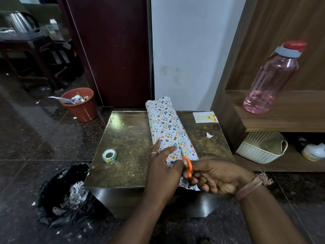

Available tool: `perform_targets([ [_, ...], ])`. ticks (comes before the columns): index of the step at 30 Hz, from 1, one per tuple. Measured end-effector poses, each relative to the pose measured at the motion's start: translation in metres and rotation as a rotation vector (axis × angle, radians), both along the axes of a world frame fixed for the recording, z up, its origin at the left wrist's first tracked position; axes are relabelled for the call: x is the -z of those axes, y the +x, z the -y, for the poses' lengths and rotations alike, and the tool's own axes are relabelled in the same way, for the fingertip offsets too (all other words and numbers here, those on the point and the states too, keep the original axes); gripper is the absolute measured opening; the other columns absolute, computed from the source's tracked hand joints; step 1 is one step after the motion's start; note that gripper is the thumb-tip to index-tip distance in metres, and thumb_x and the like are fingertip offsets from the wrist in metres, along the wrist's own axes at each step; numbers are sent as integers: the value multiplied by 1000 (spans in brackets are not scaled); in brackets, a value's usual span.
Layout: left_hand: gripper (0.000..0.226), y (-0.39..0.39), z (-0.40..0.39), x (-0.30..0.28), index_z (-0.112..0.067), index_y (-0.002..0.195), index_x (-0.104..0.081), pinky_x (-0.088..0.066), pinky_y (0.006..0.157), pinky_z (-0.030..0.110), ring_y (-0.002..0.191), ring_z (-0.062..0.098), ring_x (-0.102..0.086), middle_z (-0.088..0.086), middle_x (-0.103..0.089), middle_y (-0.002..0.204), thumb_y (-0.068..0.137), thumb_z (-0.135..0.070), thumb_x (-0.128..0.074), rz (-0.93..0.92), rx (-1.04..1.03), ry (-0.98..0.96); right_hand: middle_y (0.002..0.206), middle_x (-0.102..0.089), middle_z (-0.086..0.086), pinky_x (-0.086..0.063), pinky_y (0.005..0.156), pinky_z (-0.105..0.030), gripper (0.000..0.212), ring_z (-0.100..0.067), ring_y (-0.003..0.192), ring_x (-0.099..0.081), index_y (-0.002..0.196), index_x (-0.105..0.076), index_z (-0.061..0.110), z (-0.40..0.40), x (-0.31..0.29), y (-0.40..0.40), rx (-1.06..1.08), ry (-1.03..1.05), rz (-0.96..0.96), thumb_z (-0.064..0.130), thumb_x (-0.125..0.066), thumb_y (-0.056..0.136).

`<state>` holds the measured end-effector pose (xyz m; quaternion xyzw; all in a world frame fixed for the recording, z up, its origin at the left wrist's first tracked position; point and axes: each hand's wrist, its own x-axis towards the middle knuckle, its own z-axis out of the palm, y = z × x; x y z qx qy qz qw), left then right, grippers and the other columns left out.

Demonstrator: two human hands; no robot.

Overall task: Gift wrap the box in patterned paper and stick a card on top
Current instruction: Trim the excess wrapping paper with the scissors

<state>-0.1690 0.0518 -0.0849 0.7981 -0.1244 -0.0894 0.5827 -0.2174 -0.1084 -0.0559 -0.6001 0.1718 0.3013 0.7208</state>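
So the box (167, 127) is lying lengthwise down the middle of the counter (126, 138), already rolled up in the patterned paper, seam on top running along its length. Far end sticks out past the back edge of the counter, near end has loose paper hanging over the front.

Left hand (162, 166) is flat on the near end, fingers straight and spread, pinning the paper down by the seam. Right hand (214, 178) is curled round the orange scissors (188, 167) right at that near end, fingers through the handles. Can't see the blades, they're hidden behind the left hand, so no idea if they're open or closed.

Handling-wise, I'd guess the box is light and stiff, but the paper is thin and slick, so it'll slide or tear if you tug it. Best to hold it with a flat palm on top near the seam, like now, and not pinch the loose ends.

Tape (109, 155) sits on the counter left of the box, well apart. The card (204, 117) is at the back right corner, not stuck on yet.
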Motion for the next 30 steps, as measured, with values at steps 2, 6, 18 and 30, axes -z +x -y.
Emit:
perform_targets([
  [2,55,0,0,1,-31,121,-71,-30,120,27,147,1,-29,-14,-29,161,69,-39,-55,1,3,-3,67,-51,-6,-33,27,-16,41,-6,37,-51,83,-67,9,0,0,0,12,-1,1,48,-73,75],
  [6,55,-1,-1,2,-31,122,-70,-28,114,19,147,0,-29,-15,-29,161,70,-40,-55,12,13,1,66,-50,-5,-31,26,-16,38,-6,35,-49,83,-65,8,-1,0,0,34,-6,5,45,-72,76],
  [18,54,1,0,7,-35,119,-71,-31,119,27,147,3,-31,-14,-28,163,69,-40,-53,24,-2,19,64,-50,-5,-29,26,-14,34,-6,35,-48,81,-69,8,-3,0,0,49,-43,6,42,-71,79],
  [30,53,2,-1,11,-33,124,-70,-34,119,35,146,1,-31,-15,-28,160,73,-45,-58,43,5,20,65,-49,-5,-29,26,-15,37,-7,36,-47,84,-66,7,-5,-4,3,38,-41,-16,44,-68,83],
])
